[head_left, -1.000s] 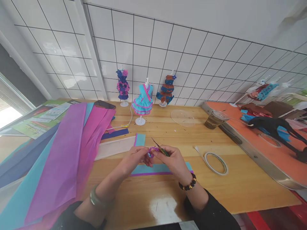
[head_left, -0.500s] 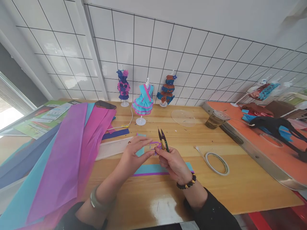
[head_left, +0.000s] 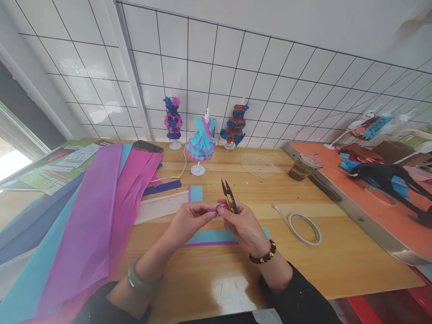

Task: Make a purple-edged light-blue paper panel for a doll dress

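My left hand (head_left: pixel 192 218) pinches the left end of a small, bunched purple paper piece (head_left: pixel 220 208) between thumb and fingers. Thumb and forefinger of my right hand (head_left: pixel 245 227) grip the same piece from the other side. The right hand also holds a pair of thread snips (head_left: pixel 230 197), blades pointing up and apart. Fingers partly cover the purple piece, so its exact shape is hidden. Below the hands lies a light blue strip with a purple edge (head_left: pixel 209 237). Behind the left hand is a short blue and purple piece (head_left: pixel 195 194), beside a white strip (head_left: pixel 160 208).
Coloured paper sheets (head_left: pixel 81 225) cover the table's left side. A miniature dress on a stand (head_left: pixel 201 141) stands at the back between two other dressed stands. On the right are a tape roll (head_left: pixel 305 228), a cup (head_left: pixel 304 167) and an orange-topped surface (head_left: pixel 371 216).
My left fingers, spread above a looped purple strand before, have come down and closed on the purple piece. The short blue and purple piece behind is less covered now. The right hand has barely moved.
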Tool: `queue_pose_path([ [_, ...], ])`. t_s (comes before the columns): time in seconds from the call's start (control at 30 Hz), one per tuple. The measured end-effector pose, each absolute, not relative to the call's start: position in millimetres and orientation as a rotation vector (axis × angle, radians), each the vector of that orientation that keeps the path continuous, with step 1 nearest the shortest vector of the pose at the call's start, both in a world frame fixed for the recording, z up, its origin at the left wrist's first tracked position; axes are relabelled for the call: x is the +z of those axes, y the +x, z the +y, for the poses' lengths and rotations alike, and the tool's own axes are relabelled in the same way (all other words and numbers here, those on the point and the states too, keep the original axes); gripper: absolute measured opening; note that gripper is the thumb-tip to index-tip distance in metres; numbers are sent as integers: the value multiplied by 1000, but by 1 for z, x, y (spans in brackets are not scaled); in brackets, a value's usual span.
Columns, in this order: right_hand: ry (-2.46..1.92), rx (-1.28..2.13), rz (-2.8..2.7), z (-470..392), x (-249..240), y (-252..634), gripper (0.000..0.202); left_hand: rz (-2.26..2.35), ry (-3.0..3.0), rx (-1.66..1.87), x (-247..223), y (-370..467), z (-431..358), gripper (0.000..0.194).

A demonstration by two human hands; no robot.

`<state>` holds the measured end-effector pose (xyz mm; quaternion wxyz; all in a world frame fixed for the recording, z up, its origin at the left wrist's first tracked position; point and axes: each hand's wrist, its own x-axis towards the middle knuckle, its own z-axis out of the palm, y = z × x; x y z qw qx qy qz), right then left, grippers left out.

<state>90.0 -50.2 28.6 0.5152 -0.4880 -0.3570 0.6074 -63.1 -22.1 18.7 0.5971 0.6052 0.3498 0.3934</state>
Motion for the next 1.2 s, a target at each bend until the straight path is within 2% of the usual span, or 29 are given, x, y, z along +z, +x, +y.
queue_pose_path([
  [0.13, -1245, 1372, -949, -46, 32, 103, 31, 884, 1420, 809, 22, -70, -16, 48],
  [0.2, -1295, 1277, -961, -39, 33, 116, 31, 1046, 1509, 809, 23, -77, -11, 55],
  [0.33, -1423, 1051, -943, -21, 30, 148, 35, 1596, 1778, 765, 18, -94, 2, 43],
  [0.5, -1552, 908, -891, -11, 21, 178, 68, 1884, 1910, 656, 4, -95, 7, 42],
  [0.6, -1589, 894, -877, -13, 17, 186, 71, 1909, 1999, 605, -4, -88, 7, 36],
  [0.97, -1510, 1047, -944, -18, 26, 212, 49, 1661, 1946, 699, -9, -79, 11, 9],
  [1.07, -1486, 1054, -985, -17, 28, 214, 44, 1573, 1820, 761, -9, -78, 12, 14],
  [1.2, -1494, 1013, -1092, -24, 24, 202, 38, 1399, 1666, 824, -4, -81, 13, 31],
])
